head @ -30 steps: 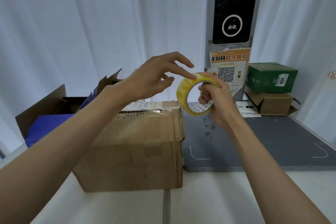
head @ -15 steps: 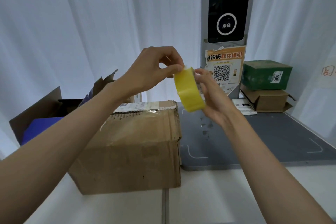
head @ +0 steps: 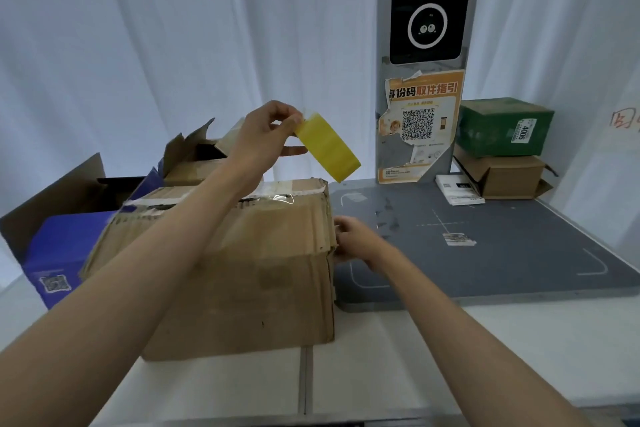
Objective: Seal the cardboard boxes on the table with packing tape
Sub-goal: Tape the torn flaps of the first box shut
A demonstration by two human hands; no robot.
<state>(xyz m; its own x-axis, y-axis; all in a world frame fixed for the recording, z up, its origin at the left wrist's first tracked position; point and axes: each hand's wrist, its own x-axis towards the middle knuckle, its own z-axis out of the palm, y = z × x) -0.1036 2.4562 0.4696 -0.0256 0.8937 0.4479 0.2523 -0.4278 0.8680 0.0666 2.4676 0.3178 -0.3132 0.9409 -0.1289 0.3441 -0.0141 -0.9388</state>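
Open blue-and-brown cardboard box (head: 65, 246) far left on white surface (head: 450, 357), flaps up. Next right, worn brown cardboard box (head: 242, 270), flaps down, old tape along the top seam. Left hand (head: 263, 139) above it pinches yellow packing tape roll (head: 327, 151) by its upper edge, roll hanging edge-on. Right hand (head: 356, 239) touches the box's right top edge; fingers hidden, grip unclear. Step: readying tape. Next likely needs the free end peeled and stuck onto the seam.

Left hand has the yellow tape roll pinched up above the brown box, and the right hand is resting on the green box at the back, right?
Not quite: in the head view the right hand is at the brown box's near right top corner, not on the green box. The left hand does pinch the yellow tape roll above it.
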